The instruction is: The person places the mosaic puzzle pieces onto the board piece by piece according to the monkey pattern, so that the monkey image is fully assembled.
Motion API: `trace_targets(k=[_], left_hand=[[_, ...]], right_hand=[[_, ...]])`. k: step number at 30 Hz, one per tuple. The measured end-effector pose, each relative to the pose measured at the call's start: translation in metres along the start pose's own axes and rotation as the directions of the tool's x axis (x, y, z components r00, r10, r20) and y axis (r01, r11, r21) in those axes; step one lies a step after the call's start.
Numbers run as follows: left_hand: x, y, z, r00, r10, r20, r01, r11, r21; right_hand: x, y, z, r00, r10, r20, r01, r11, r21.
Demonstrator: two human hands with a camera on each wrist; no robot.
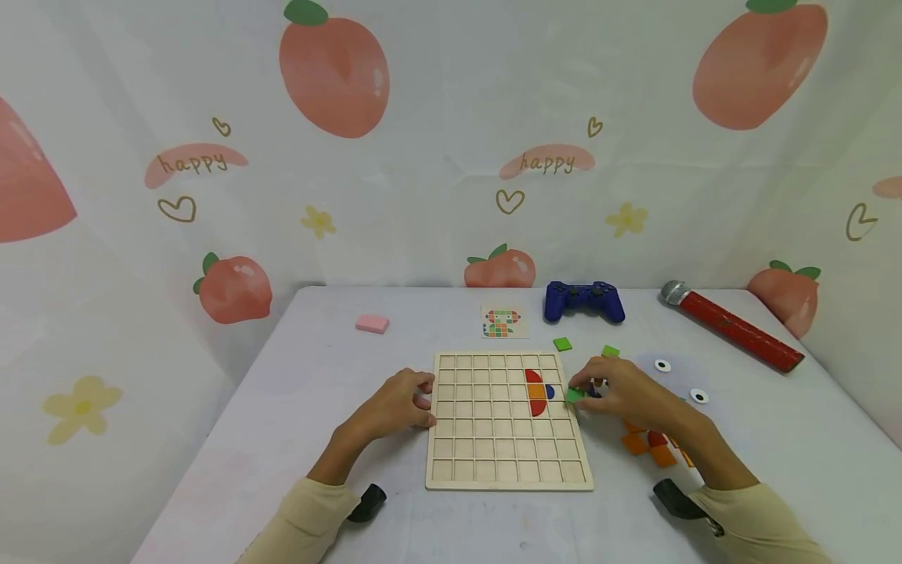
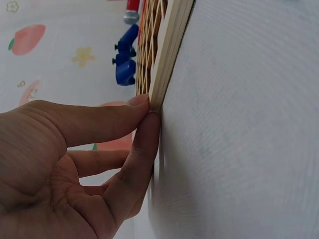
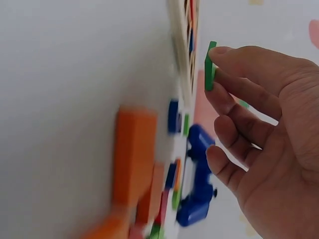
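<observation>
A pale wooden grid board (image 1: 486,428) lies on the table; its right part holds two red curved pieces (image 1: 538,407), an orange square (image 1: 537,392) and a blue rounded piece (image 1: 550,392). At the board's left edge, my left hand (image 1: 393,404) pinches the rim between thumb and forefinger, as the left wrist view shows at a corner. My right hand (image 1: 623,388) pinches a green square tile (image 3: 210,67) just above the board's right edge. Its other fingers are loosely bent. Behind that hand, some small pieces are partly hidden.
Loose orange tiles (image 1: 662,456) lie under the right forearm. Green tiles (image 1: 562,344) sit beyond the board. Along the back are a pattern card (image 1: 503,322), a blue game controller (image 1: 583,301), a red microphone (image 1: 736,329) and a pink block (image 1: 372,323).
</observation>
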State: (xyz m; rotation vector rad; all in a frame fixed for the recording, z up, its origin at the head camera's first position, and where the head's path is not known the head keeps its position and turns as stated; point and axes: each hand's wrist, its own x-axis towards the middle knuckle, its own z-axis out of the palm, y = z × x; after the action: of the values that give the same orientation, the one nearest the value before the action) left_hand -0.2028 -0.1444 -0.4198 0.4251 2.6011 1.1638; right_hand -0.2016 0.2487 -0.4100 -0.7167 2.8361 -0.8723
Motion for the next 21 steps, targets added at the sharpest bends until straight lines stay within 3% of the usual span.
trace_targets(k=[8, 15, 21], left_hand=[[0.001, -0.001, -0.001, 1.0, 0.017, 0.013, -0.017, 1.0, -0.001], [0.0, 0.0, -0.001, 1.0, 0.001, 0.01, -0.001, 1.0, -0.002], [0.001, 0.0, -0.002, 1.0, -0.001, 0.011, 0.001, 1.0, -0.006]], right_hand=[[0.019, -0.017, 0.015, 0.999, -0.038, 0.038, 0.037, 0.999, 0.025], [0.035, -0.032, 0.029, 0.988, -0.136, 0.067, 0.135, 0.991, 0.019], [0.043, -0.042, 0.036, 0.984, -0.145, 0.106, 0.146, 0.989, -0.004]])
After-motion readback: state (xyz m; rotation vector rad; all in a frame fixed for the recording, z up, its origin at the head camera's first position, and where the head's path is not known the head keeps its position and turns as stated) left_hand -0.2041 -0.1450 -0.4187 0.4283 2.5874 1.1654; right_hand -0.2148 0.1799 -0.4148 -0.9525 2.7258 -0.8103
